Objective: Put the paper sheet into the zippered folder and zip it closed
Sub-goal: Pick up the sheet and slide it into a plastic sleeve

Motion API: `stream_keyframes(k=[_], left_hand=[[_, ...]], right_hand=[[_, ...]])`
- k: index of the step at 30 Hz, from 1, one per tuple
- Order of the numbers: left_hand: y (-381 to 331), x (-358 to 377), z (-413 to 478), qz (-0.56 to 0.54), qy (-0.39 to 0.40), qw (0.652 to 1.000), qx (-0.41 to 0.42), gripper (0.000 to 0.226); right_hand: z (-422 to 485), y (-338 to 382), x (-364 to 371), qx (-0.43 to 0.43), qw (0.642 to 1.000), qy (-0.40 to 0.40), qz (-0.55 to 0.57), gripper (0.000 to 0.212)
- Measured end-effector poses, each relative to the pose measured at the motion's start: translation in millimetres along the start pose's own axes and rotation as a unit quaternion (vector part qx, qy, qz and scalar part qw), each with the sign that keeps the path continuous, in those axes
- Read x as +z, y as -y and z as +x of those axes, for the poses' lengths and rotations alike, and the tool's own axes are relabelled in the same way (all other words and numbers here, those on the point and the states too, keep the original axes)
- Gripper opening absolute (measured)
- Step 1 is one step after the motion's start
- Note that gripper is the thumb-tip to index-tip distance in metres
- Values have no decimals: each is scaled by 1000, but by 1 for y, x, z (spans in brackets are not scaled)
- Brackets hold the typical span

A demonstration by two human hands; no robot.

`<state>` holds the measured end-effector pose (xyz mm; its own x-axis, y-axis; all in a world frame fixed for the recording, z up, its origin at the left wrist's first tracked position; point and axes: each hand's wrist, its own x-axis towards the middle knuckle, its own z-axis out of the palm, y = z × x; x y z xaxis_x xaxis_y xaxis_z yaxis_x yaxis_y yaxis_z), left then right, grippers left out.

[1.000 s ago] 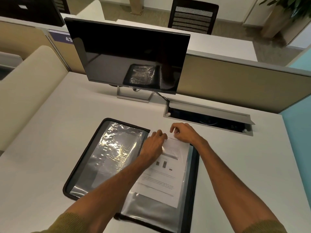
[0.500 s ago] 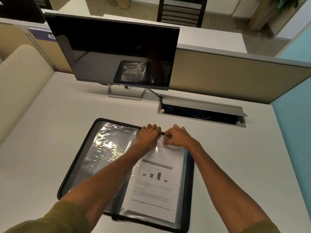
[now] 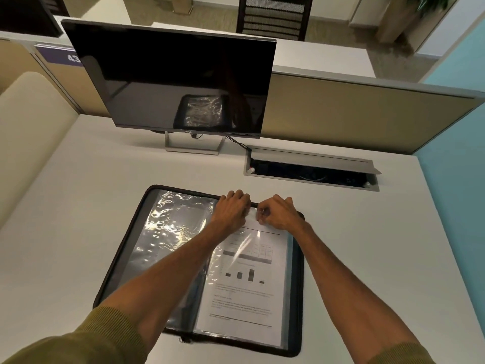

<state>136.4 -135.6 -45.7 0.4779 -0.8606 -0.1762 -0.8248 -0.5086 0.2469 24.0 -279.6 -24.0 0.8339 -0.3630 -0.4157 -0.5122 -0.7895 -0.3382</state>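
A black zippered folder lies open and flat on the white desk, with clear plastic sleeves on both halves. The paper sheet, printed with a table, a bar chart and text, sits inside the right-hand sleeve. My left hand rests at the top edge of that sleeve near the spine, fingers curled on the plastic. My right hand is beside it, fingertips pinching the sleeve's top edge. The zipper pull shows at the folder's near edge.
A dark monitor on a metal stand stands behind the folder. An open cable hatch is set into the desk at the back right. Beige partitions border the desk's back and left.
The sheet has slid fully down into the right sleeve. Both hands moved up to the sleeve's top edge and closed on it. The view has shifted slightly.
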Motion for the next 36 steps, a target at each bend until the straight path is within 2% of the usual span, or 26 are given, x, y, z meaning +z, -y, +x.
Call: stream_keyframes(k=[4,6,9,12,14,20,24,28,36], left_hand=[[13,-3,-14,-29,-6,1000,4,36],[23,-5,-27,-43,-17,999,-11,42],[42,-7,-55,-49,-58,996,-40,45],[65,-8,-88,-66,-87,989,-98,47],[81,-7,-112,-88,-109,978,-152,48],[126,-7,-179,-158,-162,918,-326,48],[142,-2,-210,-194,-137,876,-421,56],[149,0,-225,-197,-102,871,-438,57],[136,-5,-233,-164,-116,884,-423,61]], right_hand=[[-4,4,2,19,1000,-11,-6,16],[-8,7,5,33,999,-30,1,24],[-17,19,13,54,992,-113,22,39],[-25,42,26,55,973,-215,67,37],[-30,63,37,47,965,-240,99,30],[-53,127,73,37,955,-232,181,19],[-70,153,97,40,957,-206,199,18],[-85,169,118,29,959,-185,212,19],[-106,176,128,3,979,-116,168,36]])
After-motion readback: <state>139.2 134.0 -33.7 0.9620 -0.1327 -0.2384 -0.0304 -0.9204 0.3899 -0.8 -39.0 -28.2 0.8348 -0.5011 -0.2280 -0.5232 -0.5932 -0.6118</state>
